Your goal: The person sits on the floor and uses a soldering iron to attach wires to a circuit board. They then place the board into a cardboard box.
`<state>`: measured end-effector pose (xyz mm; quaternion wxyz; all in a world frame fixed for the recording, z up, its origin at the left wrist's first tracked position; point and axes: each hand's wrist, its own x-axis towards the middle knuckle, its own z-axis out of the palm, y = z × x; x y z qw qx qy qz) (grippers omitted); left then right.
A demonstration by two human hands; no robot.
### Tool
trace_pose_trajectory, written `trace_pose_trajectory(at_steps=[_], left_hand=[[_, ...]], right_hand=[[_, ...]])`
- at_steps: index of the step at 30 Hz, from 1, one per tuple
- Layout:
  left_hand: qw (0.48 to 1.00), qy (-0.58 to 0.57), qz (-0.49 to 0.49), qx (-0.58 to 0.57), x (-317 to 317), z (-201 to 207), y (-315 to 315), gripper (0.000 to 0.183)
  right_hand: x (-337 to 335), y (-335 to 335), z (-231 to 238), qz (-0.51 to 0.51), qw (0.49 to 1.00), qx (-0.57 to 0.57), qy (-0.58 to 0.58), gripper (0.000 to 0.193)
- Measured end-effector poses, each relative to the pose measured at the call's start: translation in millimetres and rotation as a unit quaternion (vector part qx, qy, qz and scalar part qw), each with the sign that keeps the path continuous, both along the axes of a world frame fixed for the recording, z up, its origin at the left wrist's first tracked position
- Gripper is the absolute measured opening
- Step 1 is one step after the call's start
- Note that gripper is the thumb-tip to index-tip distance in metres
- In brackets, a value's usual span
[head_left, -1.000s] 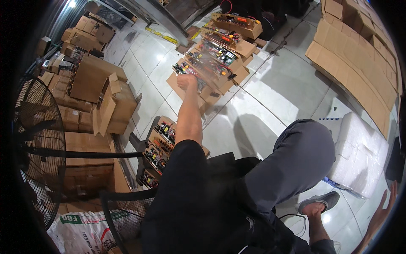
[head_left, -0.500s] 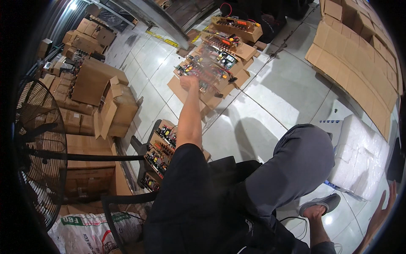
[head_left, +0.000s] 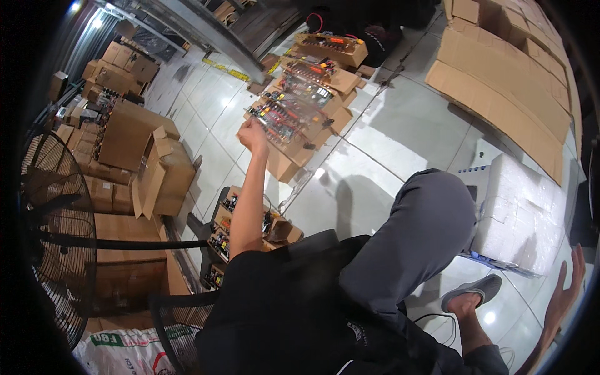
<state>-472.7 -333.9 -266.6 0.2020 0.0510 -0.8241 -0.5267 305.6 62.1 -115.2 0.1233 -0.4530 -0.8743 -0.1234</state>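
Note:
My left hand (head_left: 253, 136) reaches out at the near-left corner of a row of circuit boards (head_left: 281, 122) lying on cardboard boxes (head_left: 284, 167). Its fingers are bent together at the edge of the nearest board. What they hold, if anything, is too small and blurred to make out. The boards carry dark and coloured parts, and red and black wires hang off their right side. At the right rim, my right hand (head_left: 567, 284) is raised with its fingers apart, holding nothing, near a white foam-wrapped block (head_left: 522, 215).
More boards in cardboard trays (head_left: 222, 240) stand below my left forearm. A black pedestal fan (head_left: 56, 231) and an open carton (head_left: 164, 172) are on the left. A large flattened carton (head_left: 500, 94) lies at the upper right. A metal post (head_left: 219, 37) rises behind the boards.
My left hand has drawn back slightly to the left from over the nearest board to its corner. The view has shifted a little. My right hand stays raised and open.

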Motion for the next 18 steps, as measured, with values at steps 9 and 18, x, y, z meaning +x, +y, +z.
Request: trace_pose_trajectory(at_steps=[9,18], left_hand=[[0.715,0.137,-0.639,0.247,281,249,124,0.024],[0.293,-0.052,-0.74,0.604,469,224,131,0.059]], right_hand=[[-14,-19,20,-0.009,0.998,-0.043,0.047,0.037],[-65,-49,49,0.022,0.989,-0.067,0.127,0.032]])
